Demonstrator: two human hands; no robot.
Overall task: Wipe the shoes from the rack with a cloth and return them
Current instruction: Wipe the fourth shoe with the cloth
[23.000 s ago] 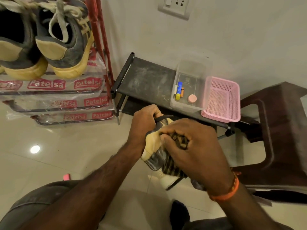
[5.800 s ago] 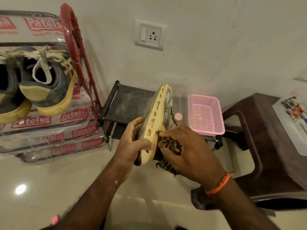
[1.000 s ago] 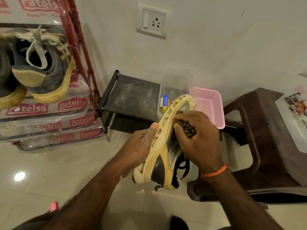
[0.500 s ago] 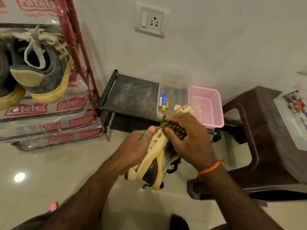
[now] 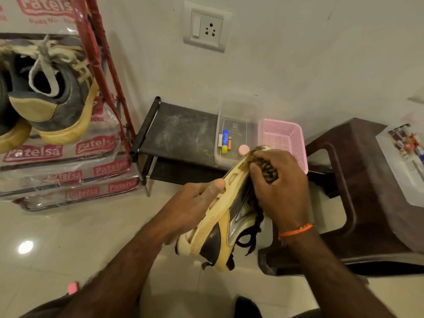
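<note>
Yellow-soled shoe (image 5: 220, 216) held sideways over floor; left hand (image 5: 195, 203) grips the sole, right hand (image 5: 280, 189) pinches striped cloth (image 5: 266, 171) at the toe. Wiping step; next prob. flip shoe, then back to rack (image 5: 101, 65).

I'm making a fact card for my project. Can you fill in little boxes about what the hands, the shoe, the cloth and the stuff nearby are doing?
left hand: left hand holds the yellow-and-black shoe by its sole, thumb on top
right hand: right hand presses a striped cloth against the shoe's front end
shoe pose: tilted, sole facing left
on the rack: grey-and-yellow sneaker on the red shoe rack
behind: pink basket beside a clear box on a black low shelf
</note>
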